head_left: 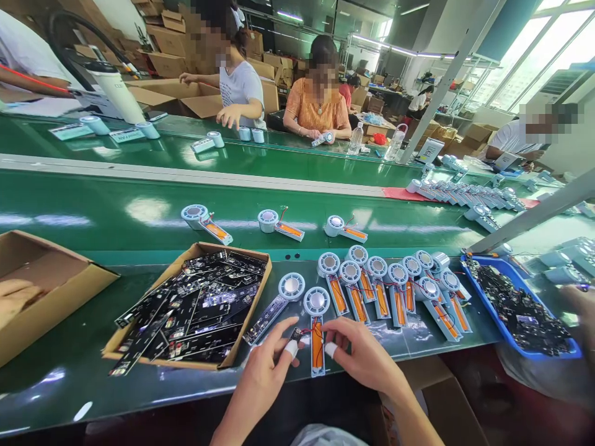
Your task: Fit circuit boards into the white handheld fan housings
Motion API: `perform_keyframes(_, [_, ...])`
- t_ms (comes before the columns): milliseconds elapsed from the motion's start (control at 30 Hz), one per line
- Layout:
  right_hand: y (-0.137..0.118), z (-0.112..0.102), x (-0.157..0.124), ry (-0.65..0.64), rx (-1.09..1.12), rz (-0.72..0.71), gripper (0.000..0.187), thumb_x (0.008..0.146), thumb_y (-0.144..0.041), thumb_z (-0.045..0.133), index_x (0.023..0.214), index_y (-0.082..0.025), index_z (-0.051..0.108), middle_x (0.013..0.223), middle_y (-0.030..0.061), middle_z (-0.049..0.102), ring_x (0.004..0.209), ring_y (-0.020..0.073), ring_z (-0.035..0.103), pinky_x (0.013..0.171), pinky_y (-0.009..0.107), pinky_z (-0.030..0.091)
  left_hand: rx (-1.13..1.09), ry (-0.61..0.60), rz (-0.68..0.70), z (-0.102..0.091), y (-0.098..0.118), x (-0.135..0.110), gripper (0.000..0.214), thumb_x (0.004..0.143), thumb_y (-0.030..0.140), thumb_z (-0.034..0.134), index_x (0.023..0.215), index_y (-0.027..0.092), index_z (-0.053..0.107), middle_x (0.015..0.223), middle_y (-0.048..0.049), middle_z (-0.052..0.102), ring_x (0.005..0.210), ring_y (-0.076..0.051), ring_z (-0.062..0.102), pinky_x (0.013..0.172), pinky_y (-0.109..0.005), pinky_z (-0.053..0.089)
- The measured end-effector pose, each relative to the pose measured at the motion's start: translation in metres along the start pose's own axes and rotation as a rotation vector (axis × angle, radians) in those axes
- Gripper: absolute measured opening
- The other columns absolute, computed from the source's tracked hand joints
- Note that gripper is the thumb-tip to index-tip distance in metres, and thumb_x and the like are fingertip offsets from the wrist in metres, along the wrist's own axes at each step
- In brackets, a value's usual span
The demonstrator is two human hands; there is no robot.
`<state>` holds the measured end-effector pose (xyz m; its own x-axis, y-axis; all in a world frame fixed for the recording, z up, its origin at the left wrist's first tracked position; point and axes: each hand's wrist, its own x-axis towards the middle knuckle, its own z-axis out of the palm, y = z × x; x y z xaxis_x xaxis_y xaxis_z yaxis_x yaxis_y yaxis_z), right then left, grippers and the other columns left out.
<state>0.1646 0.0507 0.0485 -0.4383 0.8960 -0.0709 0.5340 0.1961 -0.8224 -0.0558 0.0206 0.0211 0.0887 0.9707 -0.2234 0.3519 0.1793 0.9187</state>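
My left hand [269,362] is closed, with a small dark circuit board [294,335] pinched between finger and thumb. Red wires run from that board to an open handheld fan [317,301], whose handle shows an orange battery inside. At the right edge of this handle, the fingers of my right hand [365,356] are curled together; whatever they grip is hidden. White covers wrap both thumb tips. Just left of it lies another fan [291,286] with a long circuit board along its handle.
A carton [266,272] of black circuit boards stands left, beside an open box [51,291]. Several open fans [351,272] are clustered right, near a blue tray [504,334] of boards. More fans [268,221] sit on the green belt [139,235]. People work opposite; another person's hand is far right.
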Motion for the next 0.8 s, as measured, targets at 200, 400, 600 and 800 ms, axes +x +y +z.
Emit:
perform_keyframes(200, [-0.005,0.017,0.005,0.029,0.051,-0.074,0.027,0.094,-0.016,0.055,0.113,-0.024,0.073,0.093,0.0039,0.071,0.073,0.0156,0.058,0.067,0.027,0.044,0.016,0.002,0.032,0.006,-0.004,0.001,0.053,0.091,0.034,0.038,0.137,0.014,0.056,0.076,-0.0031,0.071,0.062,-0.019,0.068,0.066,-0.030,0.055])
perform_keyframes(400, [0.003,0.026,0.016,-0.027,0.614,0.155,0.025,0.088,-0.034,0.062,0.100,-0.018,0.079,0.088,0.0059,0.075,0.062,0.0126,0.055,0.054,0.023,0.045,0.088,0.049,0.130,0.007,-0.002,0.002,0.046,0.091,0.026,0.035,0.121,0.017,0.069,0.078,-0.0040,0.069,0.056,-0.016,0.064,0.058,-0.028,0.055])
perform_keyframes(600, [0.012,0.026,0.016,0.124,0.682,0.125,0.026,0.082,-0.031,0.069,0.103,-0.019,0.078,0.093,0.0072,0.077,0.072,0.0166,0.066,0.061,0.026,0.054,0.237,0.071,0.288,0.000,0.002,-0.001,0.046,0.092,0.018,0.034,0.106,0.023,0.077,0.082,-0.0054,0.069,0.059,-0.015,0.066,0.060,-0.024,0.056])
perform_keyframes(800, [0.002,0.020,0.020,0.287,0.141,-0.233,0.026,0.092,-0.016,0.055,0.097,-0.024,0.079,0.105,0.0088,0.075,0.095,0.0211,0.071,0.087,0.035,0.056,0.380,0.014,0.404,0.000,0.004,-0.003,0.048,0.086,0.009,0.039,0.105,0.030,0.077,0.089,-0.0051,0.074,0.078,-0.019,0.074,0.068,-0.025,0.058])
